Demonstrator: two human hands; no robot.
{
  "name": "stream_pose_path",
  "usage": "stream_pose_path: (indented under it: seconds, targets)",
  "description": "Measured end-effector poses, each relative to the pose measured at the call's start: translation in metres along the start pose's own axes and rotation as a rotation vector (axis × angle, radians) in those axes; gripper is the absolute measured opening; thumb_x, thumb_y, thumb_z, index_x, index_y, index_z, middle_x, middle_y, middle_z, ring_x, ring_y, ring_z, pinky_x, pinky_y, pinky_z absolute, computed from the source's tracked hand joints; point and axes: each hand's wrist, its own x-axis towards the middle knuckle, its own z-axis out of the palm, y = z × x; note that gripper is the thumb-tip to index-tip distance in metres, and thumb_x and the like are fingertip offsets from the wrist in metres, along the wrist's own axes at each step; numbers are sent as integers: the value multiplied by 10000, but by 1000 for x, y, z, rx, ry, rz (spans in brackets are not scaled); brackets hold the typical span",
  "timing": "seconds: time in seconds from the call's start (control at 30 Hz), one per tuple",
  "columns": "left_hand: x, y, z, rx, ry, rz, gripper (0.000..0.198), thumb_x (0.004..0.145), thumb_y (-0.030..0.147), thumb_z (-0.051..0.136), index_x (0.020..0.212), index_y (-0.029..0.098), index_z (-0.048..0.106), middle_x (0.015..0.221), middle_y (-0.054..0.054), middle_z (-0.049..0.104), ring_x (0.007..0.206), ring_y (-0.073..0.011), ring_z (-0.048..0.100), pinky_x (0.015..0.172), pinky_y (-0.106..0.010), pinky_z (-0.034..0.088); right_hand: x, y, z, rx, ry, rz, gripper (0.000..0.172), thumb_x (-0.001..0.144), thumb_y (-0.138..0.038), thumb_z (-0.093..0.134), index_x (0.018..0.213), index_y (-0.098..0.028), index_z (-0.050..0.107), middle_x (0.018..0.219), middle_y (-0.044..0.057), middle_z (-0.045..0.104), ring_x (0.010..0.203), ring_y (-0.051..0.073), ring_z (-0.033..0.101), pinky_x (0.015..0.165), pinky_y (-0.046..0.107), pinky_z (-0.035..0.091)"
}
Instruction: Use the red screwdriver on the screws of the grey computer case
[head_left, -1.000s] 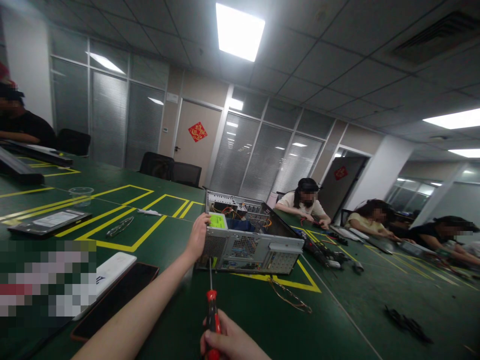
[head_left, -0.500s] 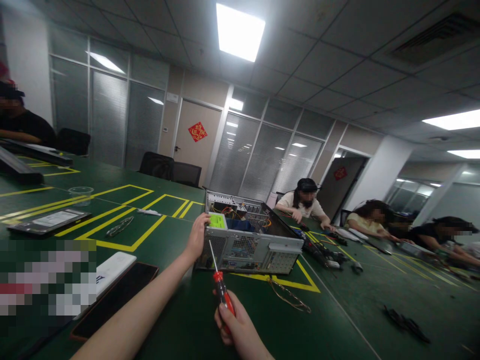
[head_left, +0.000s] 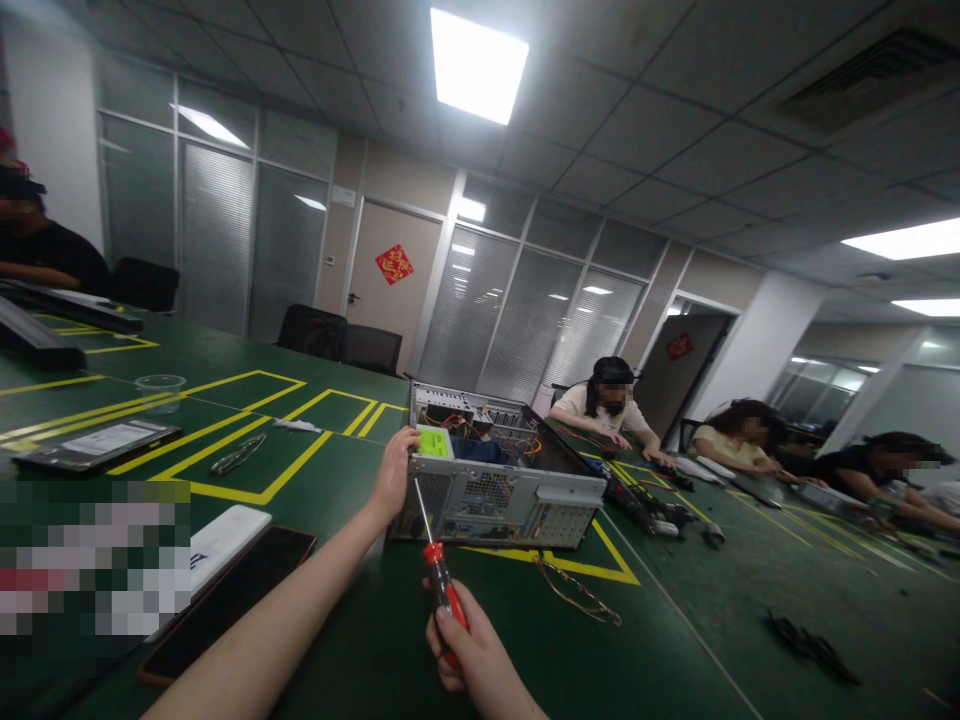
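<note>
An open computer case (head_left: 525,515) lies on the green table, its perforated rear panel toward me. A power supply with a bright green label (head_left: 433,443) sits in its left corner. My left hand (head_left: 395,472) is closed over that corner, fingertips at the edge of the power supply. My right hand (head_left: 476,640) grips a red and black screwdriver (head_left: 442,585). The blade points up and away toward the left part of the rear panel; whether its tip touches a screw cannot be made out. Inside the case, coloured wires and boards show.
To the left lie a hard drive (head_left: 101,443), a clear cup (head_left: 160,392), a phone (head_left: 232,600) and a white box-like item (head_left: 225,550). Cables (head_left: 577,590) lie near the case and black cables (head_left: 810,645) farther right. Several co-workers sit around the table.
My hands, the screwdriver and the case stay almost in place. Across the table, a co-worker's hand has moved lower and to the right.
</note>
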Motion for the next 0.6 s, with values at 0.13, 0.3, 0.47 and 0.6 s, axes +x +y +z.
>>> stream_pose_path:
  seconds: [0.13, 0.3, 0.47, 0.6]
  targets:
    - [0, -1, 0, 7, 7, 5, 505, 1032, 533, 212, 1015, 232, 618, 1265, -99, 663, 1329, -235, 545, 1187, -460, 394, 2, 3, 0, 13, 16, -14, 881, 657, -795, 734, 1267, -199, 513, 665, -92, 498, 457, 37, 266, 460, 225, 156]
    - [0, -1, 1, 0, 8, 7, 517, 1032, 543, 208, 1009, 230, 619, 1256, -98, 667, 1315, -233, 555, 1180, -459, 399, 2, -1, -1, 39, 11, 26, 848, 665, -764, 755, 1254, -207, 505, 669, -94, 514, 449, 34, 276, 455, 223, 148]
    - [0, -1, 1, 13, 5, 10, 529, 1028, 554, 204, 998, 222, 614, 1256, -102, 664, 1316, -236, 552, 1172, -462, 404, 4, 1, 3, 64, 4, 11, 856, 608, -788, 772, 1193, -217, 518, 640, -107, 515, 414, 25, 241, 445, 231, 112]
    - [0, -1, 1, -5, 9, 8, 523, 1023, 561, 215, 982, 222, 610, 1252, -106, 664, 1300, -239, 557, 1166, -465, 408, 3, 2, 8, 229, -38, 30, 760, 656, -683, 817, 1205, -244, 528, 673, -99, 549, 413, 25, 245, 475, 245, 112]
